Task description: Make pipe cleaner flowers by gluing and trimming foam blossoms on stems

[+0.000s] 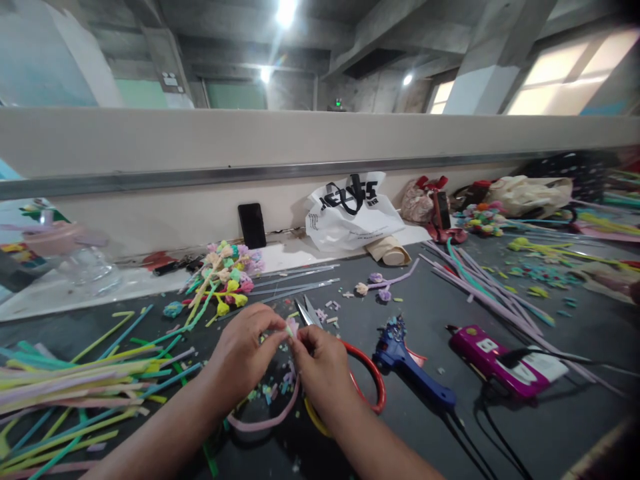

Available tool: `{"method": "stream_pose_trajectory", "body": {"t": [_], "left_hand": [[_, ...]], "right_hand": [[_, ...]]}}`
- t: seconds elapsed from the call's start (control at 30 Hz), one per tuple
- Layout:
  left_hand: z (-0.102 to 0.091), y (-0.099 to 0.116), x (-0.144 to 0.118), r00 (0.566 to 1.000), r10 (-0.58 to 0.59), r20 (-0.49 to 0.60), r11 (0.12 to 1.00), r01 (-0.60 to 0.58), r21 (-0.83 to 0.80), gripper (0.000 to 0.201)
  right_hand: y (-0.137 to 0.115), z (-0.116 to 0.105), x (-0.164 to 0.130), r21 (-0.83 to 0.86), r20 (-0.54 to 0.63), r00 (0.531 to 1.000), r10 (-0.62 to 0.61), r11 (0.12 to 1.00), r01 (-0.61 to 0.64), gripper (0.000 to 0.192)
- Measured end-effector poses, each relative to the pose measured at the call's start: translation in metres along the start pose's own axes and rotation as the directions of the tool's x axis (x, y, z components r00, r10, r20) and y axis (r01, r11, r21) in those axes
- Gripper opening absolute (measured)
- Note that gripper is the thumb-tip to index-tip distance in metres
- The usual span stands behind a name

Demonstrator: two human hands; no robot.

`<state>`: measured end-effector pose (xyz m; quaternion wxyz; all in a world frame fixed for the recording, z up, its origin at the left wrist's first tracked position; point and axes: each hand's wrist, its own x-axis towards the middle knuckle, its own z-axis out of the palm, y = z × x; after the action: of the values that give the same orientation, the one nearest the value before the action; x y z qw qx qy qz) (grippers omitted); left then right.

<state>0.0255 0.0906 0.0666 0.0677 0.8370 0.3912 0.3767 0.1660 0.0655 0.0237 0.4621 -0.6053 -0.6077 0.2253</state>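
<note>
My left hand (245,350) and my right hand (323,370) meet at the middle of the table, fingertips pinched together on a small pale pink pipe-cleaner flower (292,325). A pink pipe cleaner (265,425) curves in a loop below the hands; whether it joins the flower is hidden by my fingers. Under and beside my right hand lie scissors with red-orange handles (377,373), blades pointing away from me. Short cut bits of pipe cleaner (273,393) are scattered beneath my hands. Farther right rests a blue glue gun (415,370), its nozzle end crusted with coloured scraps.
Loose pipe cleaners (75,393) pile at left. Behind my hands lie a bunch of finished flowers (227,273), a phone (252,225) and a white bag (350,217). A purple stem with flowers (390,285), lilac pipe cleaners (490,293) and a magenta corded device (500,360) are right.
</note>
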Motion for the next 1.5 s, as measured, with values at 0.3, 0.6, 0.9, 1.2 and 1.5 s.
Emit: {"method": "stream_pose_trajectory", "body": {"t": [0.3, 0.6, 0.9, 1.2, 1.5], "left_hand": [[0.004, -0.001, -0.004, 0.999, -0.03, -0.033, 0.998, 0.032, 0.055, 0.009], [0.004, 0.001, 0.0, 0.999, -0.045, 0.002, 0.999, 0.045, 0.002, 0.005], [0.005, 0.002, 0.001, 0.999, 0.008, 0.034, 0.995, -0.005, -0.096, 0.009], [-0.003, 0.003, 0.001, 0.991, 0.068, 0.114, 0.973, -0.041, -0.228, 0.01], [0.02, 0.001, -0.003, 0.968, -0.198, 0.151, 0.862, 0.246, -0.444, 0.02]], "right_hand": [[0.001, 0.002, -0.002, 0.023, 0.019, 1.0, 0.021, 0.999, -0.022, 0.018], [0.002, 0.001, -0.002, -0.011, 0.015, 1.0, -0.015, 1.0, 0.015, 0.019], [0.002, 0.001, -0.005, -0.079, -0.029, 0.995, -0.09, 0.993, 0.088, 0.016], [0.002, 0.0, -0.005, 0.106, -0.018, 1.0, -0.025, 0.994, 0.026, 0.014], [-0.001, -0.006, 0.006, 0.693, 0.073, 0.99, 0.124, 0.708, -0.14, 0.012]]}}
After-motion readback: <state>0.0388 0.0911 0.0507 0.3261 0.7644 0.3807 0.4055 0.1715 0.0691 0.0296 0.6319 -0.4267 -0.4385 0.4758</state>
